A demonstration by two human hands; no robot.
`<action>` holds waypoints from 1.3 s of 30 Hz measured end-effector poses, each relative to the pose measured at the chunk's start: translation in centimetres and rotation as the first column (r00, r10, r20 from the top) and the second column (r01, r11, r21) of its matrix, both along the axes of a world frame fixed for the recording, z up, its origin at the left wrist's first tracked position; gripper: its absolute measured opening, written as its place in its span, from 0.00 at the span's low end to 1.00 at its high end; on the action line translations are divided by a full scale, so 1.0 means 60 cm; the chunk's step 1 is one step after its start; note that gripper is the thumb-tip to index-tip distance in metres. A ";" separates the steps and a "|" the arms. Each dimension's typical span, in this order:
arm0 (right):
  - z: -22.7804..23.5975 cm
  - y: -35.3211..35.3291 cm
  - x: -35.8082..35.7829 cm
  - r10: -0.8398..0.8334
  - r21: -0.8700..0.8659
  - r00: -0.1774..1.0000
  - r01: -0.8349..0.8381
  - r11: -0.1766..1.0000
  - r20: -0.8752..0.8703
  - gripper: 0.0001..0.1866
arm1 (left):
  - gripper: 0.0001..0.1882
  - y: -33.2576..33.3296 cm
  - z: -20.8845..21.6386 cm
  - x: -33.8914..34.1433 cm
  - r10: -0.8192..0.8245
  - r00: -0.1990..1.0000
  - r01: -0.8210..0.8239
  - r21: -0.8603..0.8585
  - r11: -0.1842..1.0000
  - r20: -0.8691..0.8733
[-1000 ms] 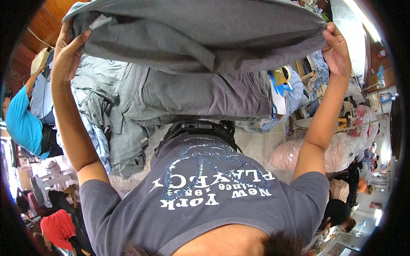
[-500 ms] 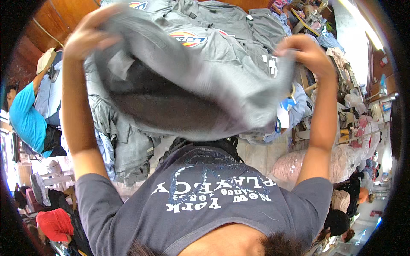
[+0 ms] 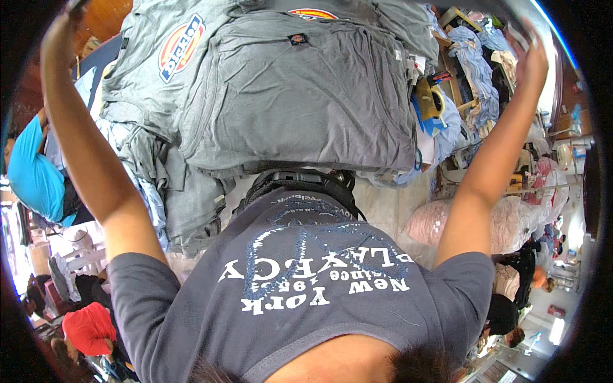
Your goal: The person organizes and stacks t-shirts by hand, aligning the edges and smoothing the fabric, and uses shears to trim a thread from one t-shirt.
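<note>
Both my arms are raised wide apart toward the top of the view. My left hand (image 3: 62, 32) is partly cut off at the upper left, so its fingers do not show clearly. At the upper right, my right hand (image 3: 529, 57) has its fingers closed on the edge of a dark grey garment (image 3: 482, 4). Only a dark strip of that garment shows along the top edge. Below, a grey T-shirt (image 3: 306, 96) with a small neck label lies spread and wrinkled on the pile. Beside it on the left is another grey T-shirt (image 3: 150, 89) with an oval logo.
More grey clothes (image 3: 185, 198) hang down at the near left. Scissors (image 3: 436, 102) with yellow handles lie at the pile's right side, near light blue cloth (image 3: 472, 64). A pink bundle in clear plastic (image 3: 428, 226) sits at the right. A person in a blue top (image 3: 38, 172) is at the left.
My hands have moved up and farther apart. The blurred grey garment that hung between them has swung upward, mostly out of view, and the spread T-shirts below now show.
</note>
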State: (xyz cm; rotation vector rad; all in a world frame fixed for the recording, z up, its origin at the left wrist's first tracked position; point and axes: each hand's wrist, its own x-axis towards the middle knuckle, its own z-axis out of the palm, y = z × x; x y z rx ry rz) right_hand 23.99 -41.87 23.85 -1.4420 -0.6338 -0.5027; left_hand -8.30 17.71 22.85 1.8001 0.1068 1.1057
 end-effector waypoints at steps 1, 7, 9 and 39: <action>-0.050 -0.013 -0.026 -0.055 -0.042 0.997 0.053 0.998 -0.053 0.14 | 0.09 -0.001 -0.046 0.001 -0.028 0.999 0.027 -0.062 0.998 -0.023; -0.379 -0.045 -0.186 0.001 0.035 0.772 0.027 0.999 -0.636 0.19 | 0.22 -0.146 -0.360 -0.046 -0.152 0.918 -0.050 -0.487 0.872 -0.366; -0.451 -0.064 -0.219 0.015 0.065 0.692 0.046 0.997 -0.722 0.19 | 0.21 -0.172 -0.417 -0.079 -0.271 0.859 0.000 -0.529 0.848 -0.435; -0.528 -0.079 -0.221 0.239 0.273 0.530 -0.016 0.962 -0.814 0.24 | 0.23 -0.198 -0.500 -0.101 -0.157 0.963 -0.062 -0.749 0.660 -0.218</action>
